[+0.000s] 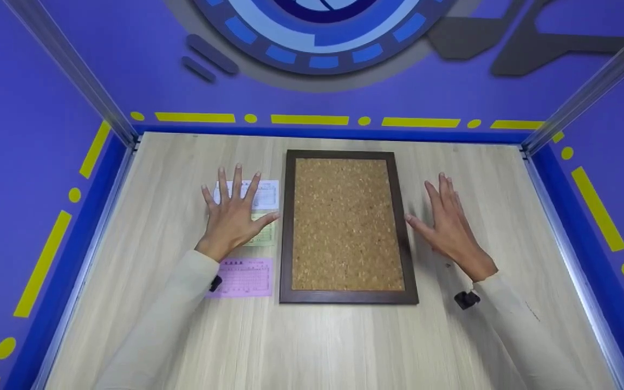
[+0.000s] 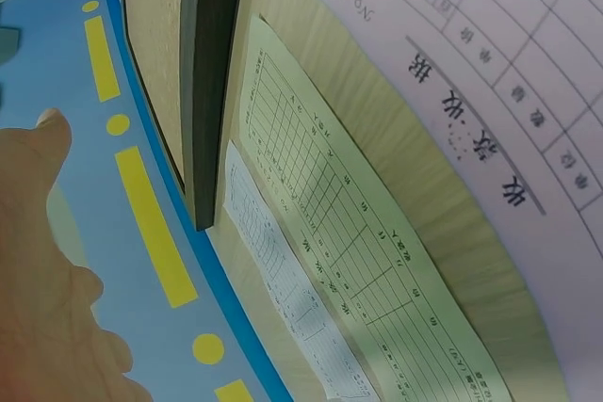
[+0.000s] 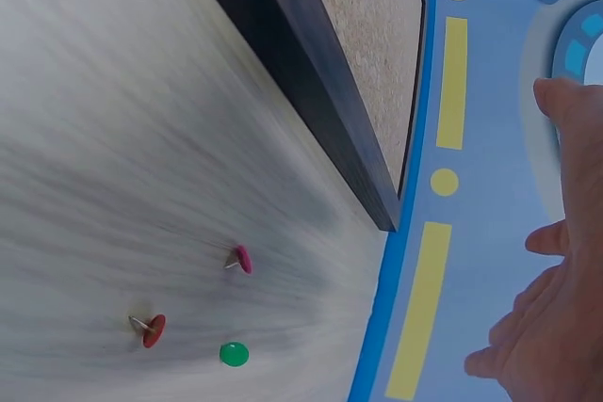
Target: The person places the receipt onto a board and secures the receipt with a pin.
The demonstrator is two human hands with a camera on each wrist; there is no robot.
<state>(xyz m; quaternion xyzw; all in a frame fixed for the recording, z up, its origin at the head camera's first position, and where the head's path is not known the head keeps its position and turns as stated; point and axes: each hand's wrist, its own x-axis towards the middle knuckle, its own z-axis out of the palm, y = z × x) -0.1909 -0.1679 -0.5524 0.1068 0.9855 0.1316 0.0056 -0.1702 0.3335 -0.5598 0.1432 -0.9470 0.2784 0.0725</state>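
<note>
A cork board (image 1: 344, 227) in a dark brown frame lies flat in the middle of the table. My left hand (image 1: 229, 219) hovers just left of it with fingers spread, partly covering a white slip (image 1: 268, 196) and a green slip (image 1: 266, 236). Nearer the front lies a purple slip (image 1: 247, 279), its corner behind the sleeve. To the board's right, my right hand (image 1: 450, 227) is raised with straight fingers and holds nothing. Below it, the right wrist view shows a pink thumbtack (image 3: 243, 259), a red thumbtack (image 3: 154, 330) and a green thumbtack (image 3: 234, 354) on the table.
The light wood table (image 1: 344, 346) is enclosed by blue panels (image 1: 312, 103) with yellow marks at the back and both sides. Metal posts (image 1: 588, 92) stand at the rear corners. A small black device (image 1: 467, 299) sits at the right wrist.
</note>
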